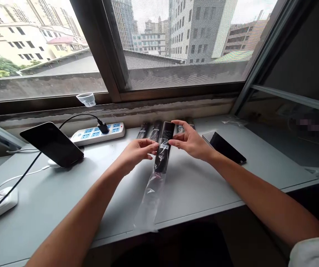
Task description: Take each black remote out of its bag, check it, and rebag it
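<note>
A black remote control (167,130) with small printed text and a pale sticker is tilted above the desk. Its lower part lies inside a clear plastic sleeve (150,196), whose loose end hangs toward the desk's front edge. My left hand (140,151) pinches the sleeve's mouth at the remote's left side. On the other side, my right hand (188,140) grips the remote, with a finger at its upper end and the thumb on its right edge. Similar black wrapped items (154,129) lie behind my hands, partly hidden.
At left a dark tablet (52,144) leans on a stand near a white power strip (98,133) with a black plug. A second white strip (0,204) and cables lie nearer. A black flat device (227,147) rests on the grey desk (204,193) at right, below the window.
</note>
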### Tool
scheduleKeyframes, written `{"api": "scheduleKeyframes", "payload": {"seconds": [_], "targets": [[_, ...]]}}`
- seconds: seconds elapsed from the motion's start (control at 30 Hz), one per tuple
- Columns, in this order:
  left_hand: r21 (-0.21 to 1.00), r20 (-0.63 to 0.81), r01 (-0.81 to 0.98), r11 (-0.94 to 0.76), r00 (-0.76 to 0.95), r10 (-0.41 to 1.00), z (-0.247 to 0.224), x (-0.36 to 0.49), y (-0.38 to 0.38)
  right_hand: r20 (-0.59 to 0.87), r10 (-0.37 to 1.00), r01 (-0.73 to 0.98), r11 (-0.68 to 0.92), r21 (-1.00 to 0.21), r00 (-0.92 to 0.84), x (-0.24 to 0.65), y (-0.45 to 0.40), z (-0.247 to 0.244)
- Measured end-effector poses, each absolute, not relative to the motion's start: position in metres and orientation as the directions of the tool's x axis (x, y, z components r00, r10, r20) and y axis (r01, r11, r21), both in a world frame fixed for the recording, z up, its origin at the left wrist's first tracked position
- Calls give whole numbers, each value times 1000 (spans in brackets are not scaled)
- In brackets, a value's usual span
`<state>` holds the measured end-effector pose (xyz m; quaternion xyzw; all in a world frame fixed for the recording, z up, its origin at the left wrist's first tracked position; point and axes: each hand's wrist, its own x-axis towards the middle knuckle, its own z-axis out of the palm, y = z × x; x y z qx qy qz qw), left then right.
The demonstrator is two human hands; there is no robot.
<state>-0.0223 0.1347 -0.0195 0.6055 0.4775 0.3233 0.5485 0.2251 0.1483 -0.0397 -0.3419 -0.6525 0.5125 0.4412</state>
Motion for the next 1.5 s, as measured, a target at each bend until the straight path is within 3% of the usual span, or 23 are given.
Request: {"api": "scheduleKeyframes", "payload": {"seconds": [0.27,0.5,0.73,0.87,1.0,1.1,1.5], "targets": [[962,-92,272,-12,364,927,-26,-20,135,213,869,73,272,-960,-446,224,144,-39],[968,-28,241,-72,386,922,-26,-4,127,193,817,269,387,-882,-543,226,143,-39],[998,-55,59,38,309,950,-29,-2,126,310,866,68,363,-929,-391,224,149,-45],[995,-84,-27,96,283,955,-32,-6,129,358,883,63,393,-917,-304,223,151,-49],[989,-49,-125,80,239,970,-36,-10,133,169,903,99,225,-969,-394,223,149,-49],[985,-2,-166,42,232,973,-37,-10,133,44,839,65,94,-994,-542,222,147,-46],[997,32,-72,-14,254,967,-31,-3,126,71,850,17,94,-995,-522,224,145,-41]]}}
